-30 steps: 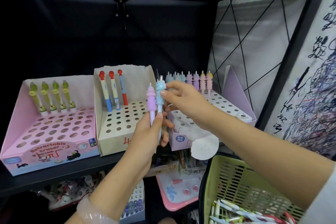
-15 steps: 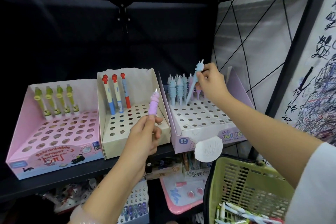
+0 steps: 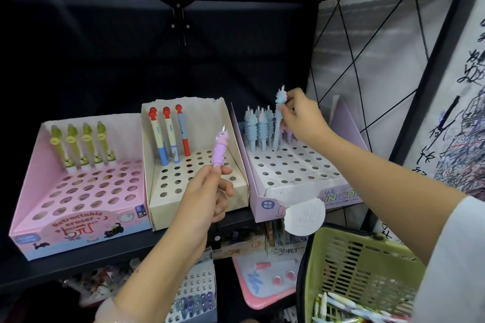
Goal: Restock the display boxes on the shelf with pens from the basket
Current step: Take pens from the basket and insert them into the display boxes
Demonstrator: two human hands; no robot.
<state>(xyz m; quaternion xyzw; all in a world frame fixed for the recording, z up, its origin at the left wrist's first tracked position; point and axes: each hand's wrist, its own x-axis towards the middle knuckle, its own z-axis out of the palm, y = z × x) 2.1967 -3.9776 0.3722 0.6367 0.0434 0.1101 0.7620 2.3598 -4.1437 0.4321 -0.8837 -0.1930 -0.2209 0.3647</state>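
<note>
So the right hand [image 3: 301,118] is up at the back row of the lilac box [image 3: 301,191], the one on the right end of the shelf [image 3: 78,267]. Its grip is pinched around a blue pen [image 3: 278,118], which stands slightly tilted with its lower end down among the holes, right next to the other blue pens [image 3: 258,126] already standing there. The left hand [image 3: 204,196] is out in front of the cream box [image 3: 194,202] in the middle, grip closed around the bottom of a purple pen [image 3: 220,151], holding it upright in the air, not in any hole. The pink box [image 3: 78,228] on the left has four green pens [image 3: 78,144] along its back row. The green basket [image 3: 362,270] sits bottom right below the shelf, more pens [image 3: 349,309] lying in it.
</note>
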